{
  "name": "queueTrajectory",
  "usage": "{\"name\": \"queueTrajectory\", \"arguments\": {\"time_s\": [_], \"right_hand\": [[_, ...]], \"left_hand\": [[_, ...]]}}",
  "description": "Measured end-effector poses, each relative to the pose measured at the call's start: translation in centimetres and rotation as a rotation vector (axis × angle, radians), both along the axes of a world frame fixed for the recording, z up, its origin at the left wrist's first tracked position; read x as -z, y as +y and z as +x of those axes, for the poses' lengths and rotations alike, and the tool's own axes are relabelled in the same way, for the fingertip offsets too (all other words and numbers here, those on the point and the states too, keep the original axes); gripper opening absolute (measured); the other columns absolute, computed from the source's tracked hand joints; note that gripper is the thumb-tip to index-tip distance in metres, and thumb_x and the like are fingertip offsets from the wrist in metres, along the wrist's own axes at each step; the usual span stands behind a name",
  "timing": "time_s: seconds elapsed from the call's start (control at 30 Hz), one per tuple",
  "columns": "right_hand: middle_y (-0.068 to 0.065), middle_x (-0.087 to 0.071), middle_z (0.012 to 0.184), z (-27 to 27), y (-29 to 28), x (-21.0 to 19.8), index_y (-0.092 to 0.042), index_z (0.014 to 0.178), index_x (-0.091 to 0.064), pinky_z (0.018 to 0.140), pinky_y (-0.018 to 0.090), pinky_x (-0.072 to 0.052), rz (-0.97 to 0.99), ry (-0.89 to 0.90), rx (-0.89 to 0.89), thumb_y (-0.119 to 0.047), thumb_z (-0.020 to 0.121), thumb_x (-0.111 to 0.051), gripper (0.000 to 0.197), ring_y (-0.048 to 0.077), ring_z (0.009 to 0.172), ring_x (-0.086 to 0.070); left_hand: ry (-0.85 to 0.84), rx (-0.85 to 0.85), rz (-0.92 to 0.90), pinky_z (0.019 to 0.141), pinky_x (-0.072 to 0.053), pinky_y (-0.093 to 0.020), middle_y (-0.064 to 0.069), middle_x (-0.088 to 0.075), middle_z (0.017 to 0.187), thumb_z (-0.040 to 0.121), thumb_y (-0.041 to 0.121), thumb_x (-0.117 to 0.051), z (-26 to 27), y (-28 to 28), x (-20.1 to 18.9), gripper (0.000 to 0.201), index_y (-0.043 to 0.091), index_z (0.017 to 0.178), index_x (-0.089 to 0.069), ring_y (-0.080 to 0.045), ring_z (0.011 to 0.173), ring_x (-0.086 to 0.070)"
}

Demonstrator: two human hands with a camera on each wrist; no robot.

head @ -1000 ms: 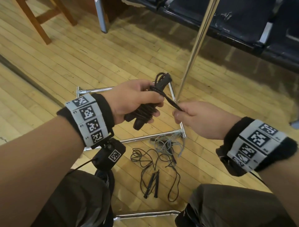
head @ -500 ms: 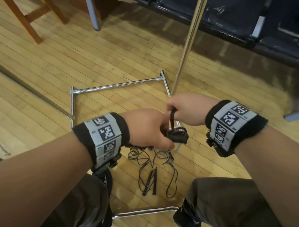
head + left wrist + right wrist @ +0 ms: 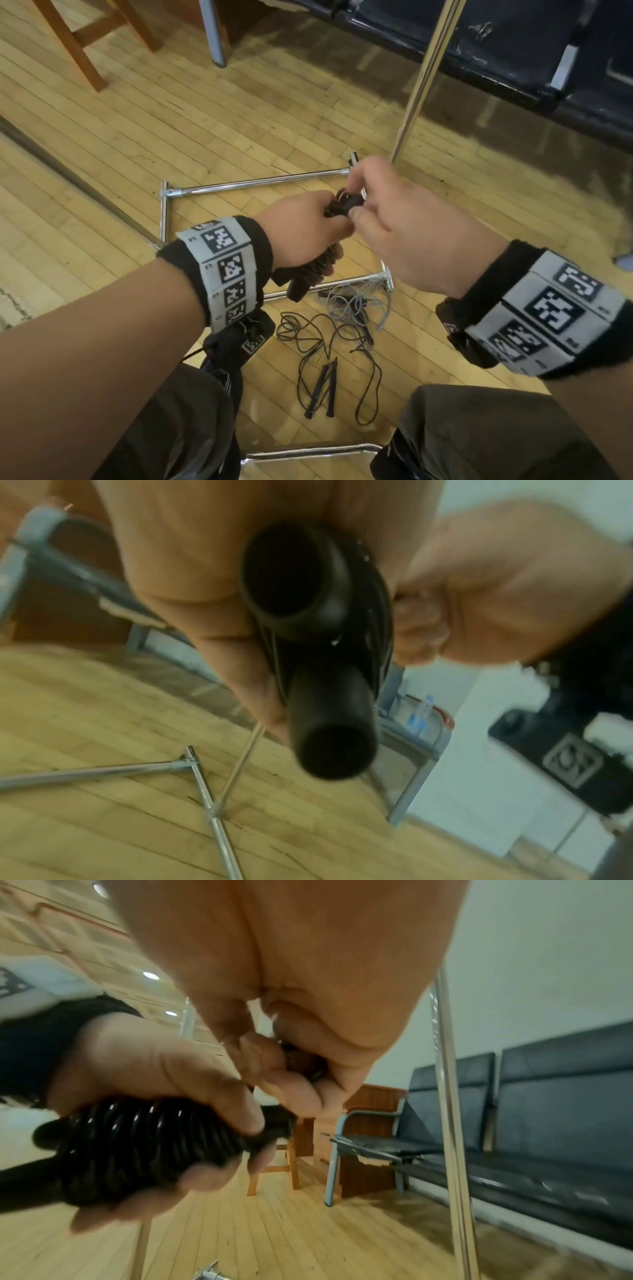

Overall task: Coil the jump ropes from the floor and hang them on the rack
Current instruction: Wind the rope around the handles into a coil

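My left hand (image 3: 305, 233) grips a black jump rope (image 3: 313, 274) whose cord is wound tightly round its two handles (image 3: 329, 723); the coils (image 3: 137, 1139) show under my fingers in the right wrist view. My right hand (image 3: 380, 219) pinches the bundle's top end (image 3: 346, 205), fingers curled over it. On the floor below lie a loose black jump rope (image 3: 325, 359) with its handles side by side and a tangled grey rope (image 3: 356, 301). The chrome rack's upright pole (image 3: 424, 75) rises just behind my hands from its floor frame (image 3: 260, 183).
A dark bench (image 3: 513, 51) runs along the back right. A wooden chair leg (image 3: 72, 44) and a grey metal leg (image 3: 214, 34) stand at the back left. My knees (image 3: 479, 428) frame the floor ropes, and another chrome bar (image 3: 308, 452) lies between them.
Both hands rose with the wound rope. The right hand, which pulled the cord's free end out to the right a second ago, has come in onto the bundle's top end.
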State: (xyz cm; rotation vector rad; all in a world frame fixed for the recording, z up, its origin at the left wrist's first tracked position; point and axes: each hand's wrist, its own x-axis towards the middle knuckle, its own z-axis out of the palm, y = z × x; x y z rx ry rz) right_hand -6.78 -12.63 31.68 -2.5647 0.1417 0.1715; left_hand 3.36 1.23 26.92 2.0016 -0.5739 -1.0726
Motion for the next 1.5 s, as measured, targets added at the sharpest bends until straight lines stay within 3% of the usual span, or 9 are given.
{"name": "queueTrajectory", "arguments": {"time_s": [0.1, 0.27, 0.37, 0.47, 0.57, 0.77, 1.03, 1.27, 1.5], "right_hand": [[-0.007, -0.059, 0.066, -0.3, -1.6, 0.8, -0.026, 0.115, -0.043, 0.052, 0.02, -0.038, 0.198, -0.035, 0.112, -0.026, 0.107, -0.045, 0.008, 0.003, 0.056, -0.049], [-0.004, -0.062, 0.066, -0.7, -3.2, 1.1, -0.01, 0.111, -0.047, 0.063, 0.034, -0.048, 0.532, 0.049, 0.198, -0.017, 0.106, -0.051, 0.009, 0.011, 0.064, -0.054], [0.002, -0.063, 0.069, -0.5, -3.6, 0.6, -0.009, 0.102, -0.053, 0.059, 0.032, -0.043, 0.777, 0.062, 0.257, -0.012, 0.099, -0.059, 0.008, 0.016, 0.064, -0.054], [0.005, -0.058, 0.071, -0.4, -3.7, 0.5, -0.007, 0.097, -0.057, 0.055, 0.031, -0.037, 0.952, 0.095, 0.327, -0.021, 0.081, -0.067, 0.023, 0.015, 0.06, -0.052], [0.007, -0.057, 0.074, -0.3, -3.8, 0.4, -0.008, 0.098, -0.06, 0.05, 0.028, -0.038, 1.099, 0.126, 0.44, -0.015, 0.076, -0.069, 0.025, 0.016, 0.058, -0.053], [0.011, -0.064, 0.08, 0.3, -3.5, 0.6, -0.005, 0.105, -0.059, 0.056, 0.021, -0.058, 1.408, 0.043, 0.73, 0.003, 0.096, -0.059, 0.012, 0.015, 0.064, -0.065], [0.02, -0.072, 0.098, 0.8, -2.2, 0.6, 0.002, 0.114, -0.063, 0.071, 0.028, -0.064, 1.454, 0.0, 0.743, 0.003, 0.098, -0.054, 0.018, 0.025, 0.083, -0.072], [0.021, -0.07, 0.094, 1.1, -1.9, 0.8, 0.005, 0.119, -0.063, 0.059, 0.026, -0.06, 1.304, 0.008, 0.703, 0.003, 0.098, -0.058, 0.021, 0.02, 0.067, -0.068], [0.015, -0.071, 0.084, 1.5, -1.7, 1.0, -0.003, 0.119, -0.059, 0.058, 0.024, -0.059, 1.454, -0.051, 0.826, 0.004, 0.095, -0.062, 0.024, 0.019, 0.067, -0.068]], "left_hand": [[0.234, -0.11, -0.148, 0.063, -0.063, -0.045, -0.012, -0.071, 0.084, 0.105, 0.025, -0.065, 0.3, 0.1, 0.0, 0.017, 0.012, 0.115, -0.06, -0.032, 0.07, -0.075], [0.387, -0.091, -0.29, 0.061, -0.061, -0.041, -0.008, -0.07, 0.078, 0.091, 0.027, -0.071, -0.1, 0.1, -0.4, 0.006, 0.024, 0.096, -0.07, -0.031, 0.067, -0.07], [0.447, -0.124, -0.347, 0.063, -0.059, -0.041, -0.01, -0.069, 0.08, 0.087, 0.043, -0.066, -0.2, -0.1, -0.5, 0.032, 0.015, 0.102, -0.066, -0.031, 0.068, -0.069], [0.412, -0.174, -0.365, 0.062, -0.059, -0.041, -0.011, -0.069, 0.079, 0.09, 0.055, -0.063, -0.3, -0.3, -0.6, 0.045, 0.012, 0.103, -0.064, -0.031, 0.067, -0.068], [0.356, -0.212, -0.403, 0.062, -0.06, -0.042, -0.011, -0.069, 0.081, 0.093, 0.046, -0.063, -0.2, -0.3, -0.6, 0.034, 0.014, 0.105, -0.064, -0.032, 0.069, -0.069], [0.252, -0.183, -0.419, 0.066, -0.058, -0.043, -0.012, -0.07, 0.088, 0.092, 0.038, -0.063, -0.1, -0.4, -0.5, 0.027, 0.021, 0.112, -0.065, -0.031, 0.077, -0.07], [0.156, -0.234, -0.404, 0.07, -0.06, -0.043, -0.004, -0.072, 0.088, 0.091, 0.041, -0.062, 0.3, -0.3, -0.3, 0.026, 0.026, 0.111, -0.068, -0.024, 0.077, -0.072], [0.091, -0.267, -0.372, 0.065, -0.06, -0.039, -0.001, -0.073, 0.087, 0.086, 0.047, -0.067, 0.1, -0.3, -0.3, 0.032, 0.027, 0.111, -0.068, -0.022, 0.077, -0.073], [0.087, -0.257, -0.389, 0.061, -0.055, -0.037, -0.002, -0.069, 0.087, 0.087, 0.049, -0.069, -0.1, -0.3, -0.6, 0.031, 0.028, 0.11, -0.067, -0.025, 0.077, -0.077]]}}
